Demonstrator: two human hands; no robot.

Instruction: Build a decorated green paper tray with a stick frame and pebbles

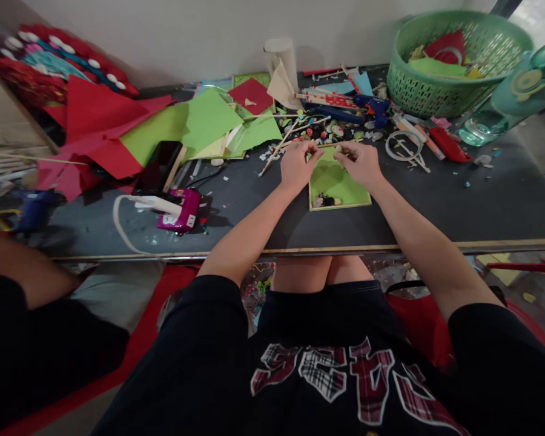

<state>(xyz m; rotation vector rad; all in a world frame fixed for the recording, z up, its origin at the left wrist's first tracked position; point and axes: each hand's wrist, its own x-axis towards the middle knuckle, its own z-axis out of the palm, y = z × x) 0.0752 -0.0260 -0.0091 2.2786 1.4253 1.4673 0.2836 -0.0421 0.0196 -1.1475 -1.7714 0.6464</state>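
A light-green card panel point(338, 181) with a thin pale border lies on the dark table. Several small black and whitish pebbles point(327, 200) sit in its lower left corner. Over the panel's upper left edge is my left hand point(300, 162), thumb and fingers brought together; whatever they pinch is too small to make out. Across from it, my right hand point(358, 163) pinches a small pale pebble point(338, 148) between thumb and fingertips above the panel's upper right. Just behind both hands spreads a pile of loose pebbles point(336, 128).
A green basket point(393, 79) and a clear bottle point(499, 115) stand at the right. Blue glue gun point(376, 109), tape roll point(403, 146) and sticks lie behind. Leftward are coloured paper point(163, 130), a phone point(161, 163), a purple power socket point(181, 212) and another person's arm point(22, 266).
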